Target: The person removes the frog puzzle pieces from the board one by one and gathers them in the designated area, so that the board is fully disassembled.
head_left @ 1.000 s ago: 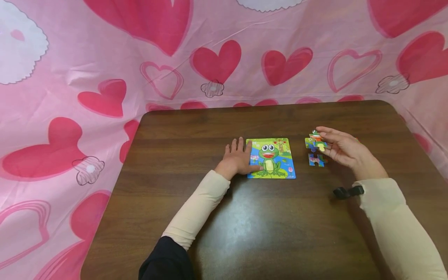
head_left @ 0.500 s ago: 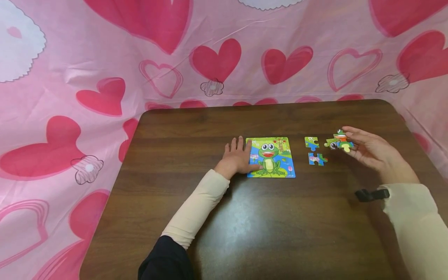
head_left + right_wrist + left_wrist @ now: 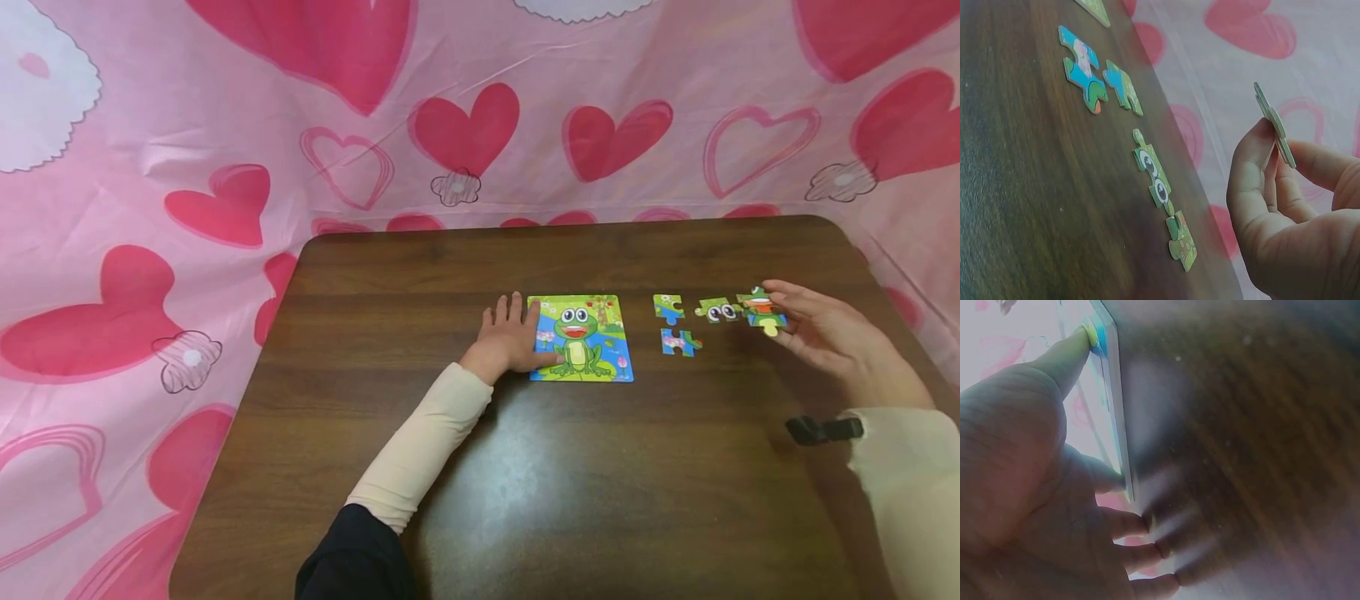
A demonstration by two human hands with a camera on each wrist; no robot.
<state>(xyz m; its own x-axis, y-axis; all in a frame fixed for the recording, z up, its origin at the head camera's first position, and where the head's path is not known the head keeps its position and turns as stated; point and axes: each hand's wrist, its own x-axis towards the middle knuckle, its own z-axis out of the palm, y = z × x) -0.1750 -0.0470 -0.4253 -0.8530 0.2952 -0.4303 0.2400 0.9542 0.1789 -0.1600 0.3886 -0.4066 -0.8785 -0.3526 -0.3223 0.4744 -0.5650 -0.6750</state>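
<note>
My left hand (image 3: 508,340) lies with fingers spread over the left edge of a square frog picture (image 3: 600,333), its thumb on the picture. In the left wrist view the left thumb (image 3: 1066,359) touches the picture's edge, and other fingertips reach the table. On the right, my right hand (image 3: 840,333) pinches a small stack of jigsaw pieces (image 3: 1275,128), seen edge-on in the right wrist view. Below it on the table lie a piece with frog eyes (image 3: 720,311) and a green piece (image 3: 1184,242) touching it.
Left of the eyes piece lie a green-and-blue jigsaw piece (image 3: 667,307) and a blue-and-pink one (image 3: 678,342), apart from each other. The brown table (image 3: 420,283) ends at a pink heart-patterned cloth (image 3: 540,192). A black strap (image 3: 823,430) hangs from the right sleeve.
My right hand has moved rightward with the jigsaw pieces, away from the two left pieces. The eyes piece and a green piece now lie uncovered on the table. My left hand has stayed put.
</note>
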